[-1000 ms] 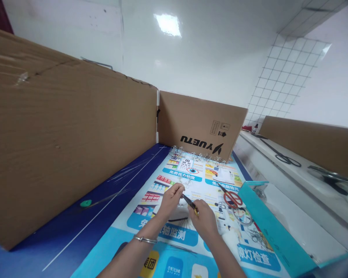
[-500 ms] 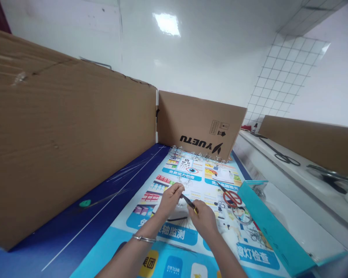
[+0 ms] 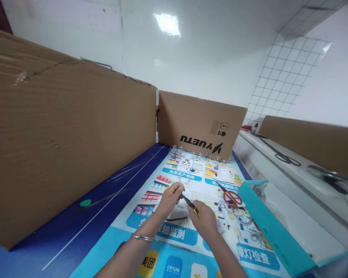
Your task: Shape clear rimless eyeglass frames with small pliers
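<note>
Live from the printed mat [image 3: 150,247], dead centre: left hand [image 3: 170,200], fingertips [image 3: 180,189] pinched in a narrow grip around something too small to make out, metal bangle [image 3: 143,238] on the wrist! Right hand [image 3: 203,220], closed tight on a small black-tipped tool with a yellow grip [image 3: 191,204], that tool up off the mat between both hands, tip angled in toward the left fingertips. Just below, a white object [image 3: 178,213], partly hidden behind the hands. Straight ahead, a row of clear curled scraps [image 3: 194,153] along the foot of a cardboard panel [image 3: 200,119] marked YUETU. Over on the right, red-handled scissors [image 3: 231,199] and a second pair of scissors [image 3: 242,215] on the mat, right beside a teal folder [image 3: 274,227]. Farther right, black-handled scissors [image 3: 284,157] on a white shelf [image 3: 258,154]. Far left, a tall cardboard panel [image 3: 60,131], and a green disc [image 3: 85,202] on a dark blue strip [image 3: 60,216]
</note>
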Demonstrator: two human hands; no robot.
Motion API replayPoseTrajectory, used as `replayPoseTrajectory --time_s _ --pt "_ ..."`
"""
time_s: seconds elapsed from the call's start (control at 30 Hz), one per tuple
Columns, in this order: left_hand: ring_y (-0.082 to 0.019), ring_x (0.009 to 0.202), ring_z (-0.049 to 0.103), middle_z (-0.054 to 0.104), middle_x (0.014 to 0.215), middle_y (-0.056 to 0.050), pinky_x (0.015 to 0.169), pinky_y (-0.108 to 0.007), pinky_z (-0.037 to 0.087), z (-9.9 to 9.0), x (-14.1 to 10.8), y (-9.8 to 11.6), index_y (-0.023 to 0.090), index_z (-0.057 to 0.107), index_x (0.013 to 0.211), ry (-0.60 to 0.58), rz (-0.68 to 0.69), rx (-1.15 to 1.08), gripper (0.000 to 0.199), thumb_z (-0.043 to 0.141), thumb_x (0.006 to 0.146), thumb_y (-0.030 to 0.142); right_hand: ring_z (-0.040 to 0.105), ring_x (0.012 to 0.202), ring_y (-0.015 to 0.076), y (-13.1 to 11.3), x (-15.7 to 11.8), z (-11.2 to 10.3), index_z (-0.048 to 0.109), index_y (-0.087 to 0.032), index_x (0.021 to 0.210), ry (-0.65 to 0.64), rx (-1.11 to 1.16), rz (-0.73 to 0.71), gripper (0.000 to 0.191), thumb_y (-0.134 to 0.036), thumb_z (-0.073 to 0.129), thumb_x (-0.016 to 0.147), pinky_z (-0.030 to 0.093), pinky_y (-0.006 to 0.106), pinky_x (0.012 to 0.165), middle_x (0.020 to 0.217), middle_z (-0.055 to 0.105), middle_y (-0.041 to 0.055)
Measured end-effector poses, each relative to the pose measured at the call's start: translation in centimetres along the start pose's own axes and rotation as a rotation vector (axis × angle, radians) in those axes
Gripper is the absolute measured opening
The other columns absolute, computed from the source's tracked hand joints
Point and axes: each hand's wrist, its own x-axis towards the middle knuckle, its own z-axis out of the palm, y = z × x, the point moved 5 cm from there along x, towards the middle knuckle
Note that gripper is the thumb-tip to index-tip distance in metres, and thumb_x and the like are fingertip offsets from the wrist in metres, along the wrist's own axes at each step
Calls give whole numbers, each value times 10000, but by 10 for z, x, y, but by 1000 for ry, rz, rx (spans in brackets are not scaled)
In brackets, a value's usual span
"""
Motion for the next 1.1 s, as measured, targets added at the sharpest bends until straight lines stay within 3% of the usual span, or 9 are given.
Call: replayPoseTrajectory --time_s 0.5,1.1 --pt "-17 373 340 444 549 45 377 -146 233 -1 6 -17 149 489 764 -108 -194 -441 254 519 761 401 381 546 95 15 13 12 472 -183 641 -20 452 80 273 -416 426 775 275 195 502 569 397 -50" --pt "-4 373 262 348 518 63 370 -119 202 -3 2 -3 151 459 737 -164 -278 -705 231 555 751 361 390 558 104 5 13 13 491 -180 649 -35 495 52 309 -459 435 768 301 201 505 580 419 -38"
